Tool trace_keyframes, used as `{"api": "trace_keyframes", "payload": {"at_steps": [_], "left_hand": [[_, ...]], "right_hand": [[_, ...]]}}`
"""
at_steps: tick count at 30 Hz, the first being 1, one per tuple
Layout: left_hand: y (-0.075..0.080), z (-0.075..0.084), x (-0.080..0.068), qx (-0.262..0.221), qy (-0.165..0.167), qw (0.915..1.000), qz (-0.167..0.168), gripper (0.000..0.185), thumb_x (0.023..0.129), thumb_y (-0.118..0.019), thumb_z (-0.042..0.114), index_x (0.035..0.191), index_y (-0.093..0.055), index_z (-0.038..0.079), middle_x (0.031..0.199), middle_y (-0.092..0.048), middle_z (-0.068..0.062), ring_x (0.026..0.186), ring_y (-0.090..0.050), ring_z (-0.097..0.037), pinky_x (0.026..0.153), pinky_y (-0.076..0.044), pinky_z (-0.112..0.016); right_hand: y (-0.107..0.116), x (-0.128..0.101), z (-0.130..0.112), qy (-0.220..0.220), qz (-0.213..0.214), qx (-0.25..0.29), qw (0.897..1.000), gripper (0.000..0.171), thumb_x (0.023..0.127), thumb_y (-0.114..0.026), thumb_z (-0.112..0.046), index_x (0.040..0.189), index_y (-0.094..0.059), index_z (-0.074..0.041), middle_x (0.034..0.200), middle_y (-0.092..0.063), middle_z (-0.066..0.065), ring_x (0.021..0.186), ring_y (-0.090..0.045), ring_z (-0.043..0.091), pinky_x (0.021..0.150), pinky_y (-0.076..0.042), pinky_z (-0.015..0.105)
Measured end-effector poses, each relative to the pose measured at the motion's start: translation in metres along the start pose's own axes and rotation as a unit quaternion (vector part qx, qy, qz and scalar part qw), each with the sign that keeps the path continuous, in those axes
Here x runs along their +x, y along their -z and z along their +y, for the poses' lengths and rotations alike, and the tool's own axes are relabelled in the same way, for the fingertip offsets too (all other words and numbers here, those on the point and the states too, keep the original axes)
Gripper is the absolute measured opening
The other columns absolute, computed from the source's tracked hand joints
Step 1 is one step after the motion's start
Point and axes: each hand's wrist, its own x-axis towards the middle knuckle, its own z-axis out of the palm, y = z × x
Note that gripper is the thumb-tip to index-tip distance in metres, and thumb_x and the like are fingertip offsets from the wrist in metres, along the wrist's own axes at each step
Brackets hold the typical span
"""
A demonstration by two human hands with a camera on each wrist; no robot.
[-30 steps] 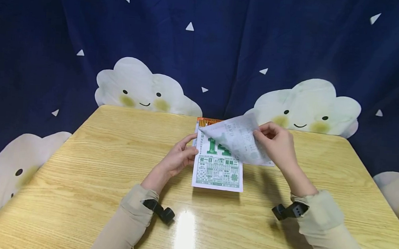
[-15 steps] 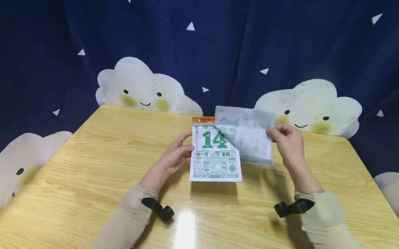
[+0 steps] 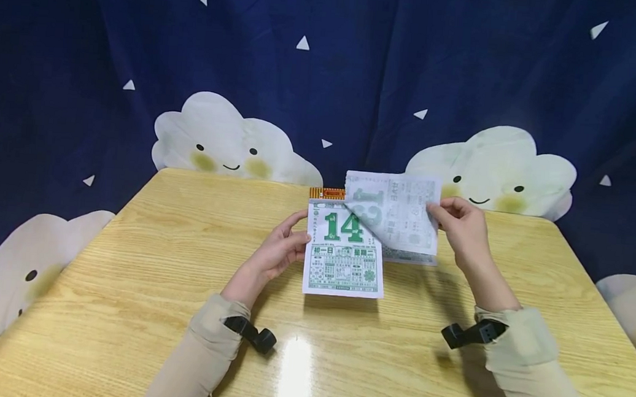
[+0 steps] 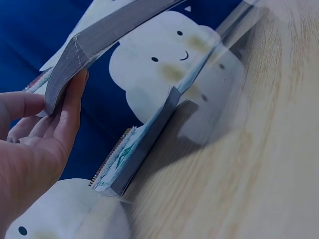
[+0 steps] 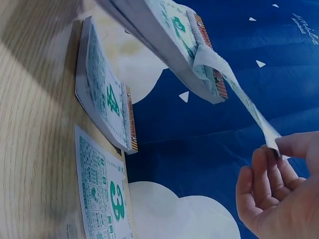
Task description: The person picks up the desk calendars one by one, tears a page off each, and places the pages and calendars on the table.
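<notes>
My left hand (image 3: pixel 275 251) grips the left edge of a thick tear-off calendar (image 3: pixel 340 271), thumb in front and fingers behind. A large green 14 shows on its front sheet, under an orange-and-yellow header strip. My right hand (image 3: pixel 462 227) pinches a thin calendar page (image 3: pixel 400 210) between thumb and fingers. That page is folded over to the right, back side showing, with a ragged edge at its left; it overlaps the calendar's upper right corner. In the right wrist view the page (image 5: pixel 239 94) stretches taut from the header down to my fingertips.
Behind the held calendar, a second calendar pad (image 5: pixel 102 84) with a green 4 lies on the wooden table (image 3: pixel 153 261). Beside it lies a loose page (image 5: pixel 102 189) with a green 3. A dark blue cloud-patterned curtain (image 3: pixel 360 72) hangs behind the table.
The page has swung further right with my right hand, uncovering the whole 14 and part of the header strip. My left hand keeps its grip, the calendar having shifted slightly left.
</notes>
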Motion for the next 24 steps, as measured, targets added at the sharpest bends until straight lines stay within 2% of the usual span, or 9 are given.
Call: {"api": "trace_keyframes", "payload": {"at_steps": [4,9,19,22,24], "left_hand": [[-0.001,0.000,0.000,0.012,0.005,0.9999,0.003,0.058,0.089,-0.040,-0.007,0.142,-0.026,0.011,0.089,-0.069,0.000,0.074,-0.066,-0.015,0.066,-0.054,-0.028],[-0.001,-0.001,0.000,0.021,0.009,0.9997,0.004,0.059,0.087,-0.041,-0.008,0.142,-0.027,0.009,0.086,-0.069,0.000,0.071,-0.066,-0.015,0.064,-0.054,-0.029],[-0.002,-0.003,0.000,0.017,0.022,0.9994,-0.019,0.058,0.087,-0.040,-0.007,0.141,-0.025,0.007,0.087,-0.069,0.000,0.072,-0.066,-0.015,0.067,-0.055,-0.030],[-0.003,-0.003,0.000,0.010,0.022,0.9994,-0.024,0.059,0.088,-0.040,-0.007,0.142,-0.024,0.008,0.088,-0.069,-0.001,0.075,-0.066,-0.016,0.069,-0.054,-0.031],[-0.003,-0.003,0.000,0.006,0.022,0.9994,-0.026,0.059,0.088,-0.039,-0.007,0.143,-0.024,0.008,0.088,-0.069,-0.001,0.075,-0.066,-0.016,0.069,-0.054,-0.030]], "right_hand": [[0.001,0.000,-0.001,0.001,0.003,0.002,1.000,0.014,0.085,-0.063,-0.022,0.082,-0.057,-0.009,0.066,-0.054,-0.013,0.061,-0.050,0.000,0.056,-0.045,0.012],[0.004,0.001,-0.002,-0.007,0.001,-0.008,1.000,0.019,0.086,-0.061,-0.023,0.086,-0.056,-0.005,0.068,-0.053,-0.012,0.062,-0.050,0.001,0.058,-0.047,0.012],[0.012,0.005,0.001,-0.020,0.008,-0.025,0.999,0.020,0.087,-0.060,-0.024,0.085,-0.055,-0.004,0.072,-0.052,-0.011,0.065,-0.050,0.001,0.059,-0.046,0.011],[0.012,0.006,0.002,-0.032,0.010,-0.018,0.999,0.020,0.087,-0.060,-0.024,0.085,-0.054,-0.005,0.074,-0.051,-0.010,0.066,-0.049,0.002,0.058,-0.046,0.011],[0.012,0.006,0.002,-0.044,0.012,0.006,0.999,0.019,0.086,-0.061,-0.022,0.085,-0.054,-0.005,0.075,-0.052,-0.008,0.066,-0.049,0.002,0.057,-0.045,0.011]]}}
